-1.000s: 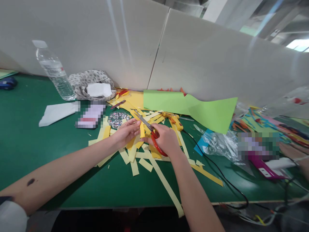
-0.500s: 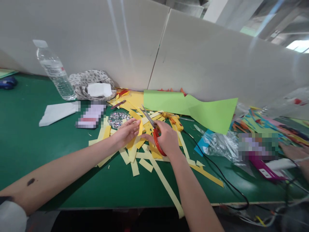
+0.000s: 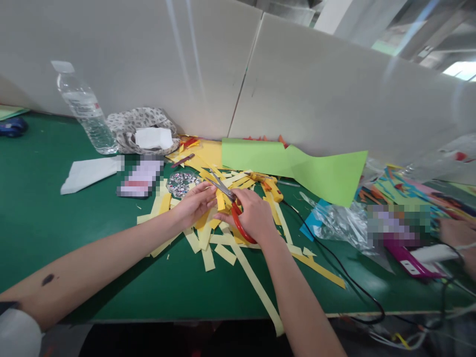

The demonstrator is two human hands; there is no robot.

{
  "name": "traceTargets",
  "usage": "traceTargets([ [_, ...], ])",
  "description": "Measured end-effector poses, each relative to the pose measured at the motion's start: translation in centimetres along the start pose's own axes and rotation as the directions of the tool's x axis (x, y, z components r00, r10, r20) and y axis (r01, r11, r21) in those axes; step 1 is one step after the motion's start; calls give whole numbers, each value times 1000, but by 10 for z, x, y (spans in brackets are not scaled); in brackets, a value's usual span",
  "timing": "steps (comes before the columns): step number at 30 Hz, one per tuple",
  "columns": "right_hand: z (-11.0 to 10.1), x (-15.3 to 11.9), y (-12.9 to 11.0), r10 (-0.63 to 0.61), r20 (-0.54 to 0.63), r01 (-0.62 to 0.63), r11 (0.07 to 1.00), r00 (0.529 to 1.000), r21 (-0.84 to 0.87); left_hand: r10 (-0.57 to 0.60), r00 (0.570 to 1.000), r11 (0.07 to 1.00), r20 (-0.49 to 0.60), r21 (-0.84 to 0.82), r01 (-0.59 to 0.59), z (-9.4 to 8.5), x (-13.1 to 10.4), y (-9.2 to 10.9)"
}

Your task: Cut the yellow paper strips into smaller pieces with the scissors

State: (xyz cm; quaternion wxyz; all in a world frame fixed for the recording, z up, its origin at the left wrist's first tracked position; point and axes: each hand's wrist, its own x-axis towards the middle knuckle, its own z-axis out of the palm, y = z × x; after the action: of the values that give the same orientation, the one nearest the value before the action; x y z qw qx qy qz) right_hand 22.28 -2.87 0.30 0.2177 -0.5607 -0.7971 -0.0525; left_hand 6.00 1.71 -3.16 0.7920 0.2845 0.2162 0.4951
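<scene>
In the middle of the desk, my right hand (image 3: 255,214) is closed round the handles of a pair of red-handled scissors (image 3: 238,224). Their blades point up and left, just over the fingertips of my left hand (image 3: 197,204). That hand pinches a small yellow paper strip (image 3: 220,201), which lies close under the blades; my fingers partly hide where it is gripped. Beneath both hands spreads a pile of cut yellow and pale yellow strips (image 3: 208,260). A round clear dish of small shiny beads or gems (image 3: 180,184) sits just beyond my left hand.
A yellow glue gun (image 3: 273,189) with a black cord lies right of the pile. Behind are green paper (image 3: 260,154) and a patterned cloth bag (image 3: 139,121). A water bottle (image 3: 85,111) and phone (image 3: 141,177) stand left. At far right is another person's hand (image 3: 451,233).
The scissors have tilted and shifted left, their blades now lying across the top of the yellow strip. My right hand has moved slightly left; my left hand stays nearly in place.
</scene>
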Motion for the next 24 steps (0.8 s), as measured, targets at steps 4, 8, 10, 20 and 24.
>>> traceTargets([
  [4, 1, 0, 0, 5, 1, -5, 1000, 1000, 20, -6, 1000, 1000, 8, 0, 6, 0, 0, 1],
  [8, 2, -1, 0, 13, -4, -12, 1000, 1000, 29, -4, 1000, 1000, 28, 9, 4, -1, 1, 0],
  [10, 2, -1, 0, 17, -7, -16, 999, 1000, 32, -3, 999, 1000, 34, 10, 2, -2, 1, 0],
  [20, 0, 0, -3, 13, -11, -13, 999, 1000, 47, -1, 1000, 1000, 16, 14, 0, -2, 1, 0],
  [24, 1, 0, -2, 12, -19, -11, 999, 1000, 47, -13, 999, 999, 30, 38, 12, -2, 1, 0],
])
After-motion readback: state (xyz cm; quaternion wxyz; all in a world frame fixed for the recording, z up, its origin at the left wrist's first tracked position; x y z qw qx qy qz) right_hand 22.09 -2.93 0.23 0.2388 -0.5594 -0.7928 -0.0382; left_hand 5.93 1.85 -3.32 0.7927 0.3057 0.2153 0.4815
